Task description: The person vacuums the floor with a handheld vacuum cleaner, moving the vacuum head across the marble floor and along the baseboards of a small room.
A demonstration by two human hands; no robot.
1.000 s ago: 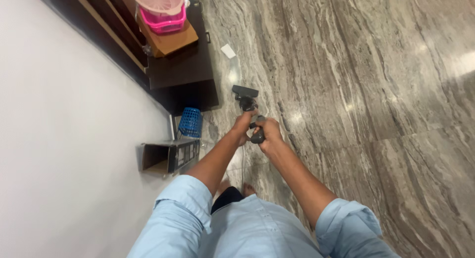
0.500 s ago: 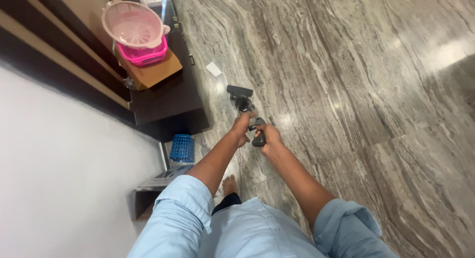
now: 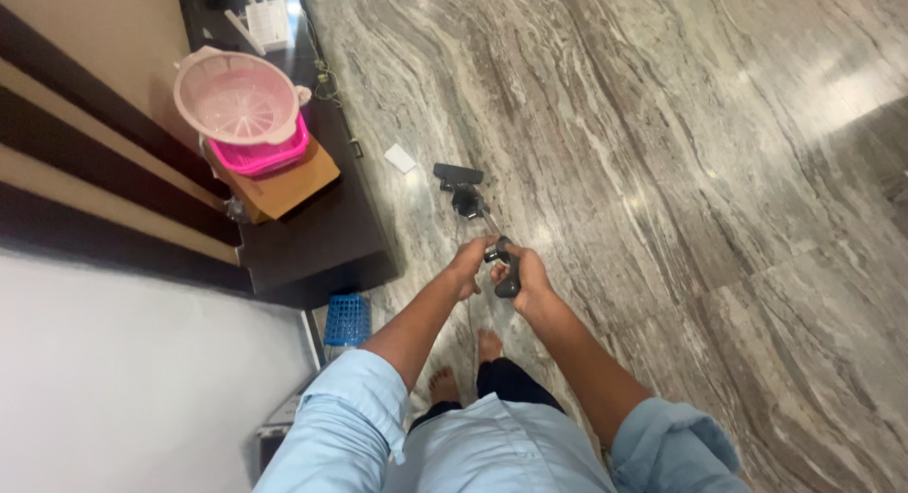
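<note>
On the grey marble floor (image 3: 662, 124), both hands' grip, left hand (image 3: 470, 263) and right hand (image 3: 523, 277), clamps the vacuum handle (image 3: 505, 269).

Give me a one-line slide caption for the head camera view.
Both hands, left hand and right hand, grip a stick vacuum on a marble floor.

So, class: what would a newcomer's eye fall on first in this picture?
Probably both hands, left hand and right hand, gripping the dark handle of a floor-cleaning tool whose head rests on the grey marble floor. Next, the pink basket stacked on a brown box at left.
</note>
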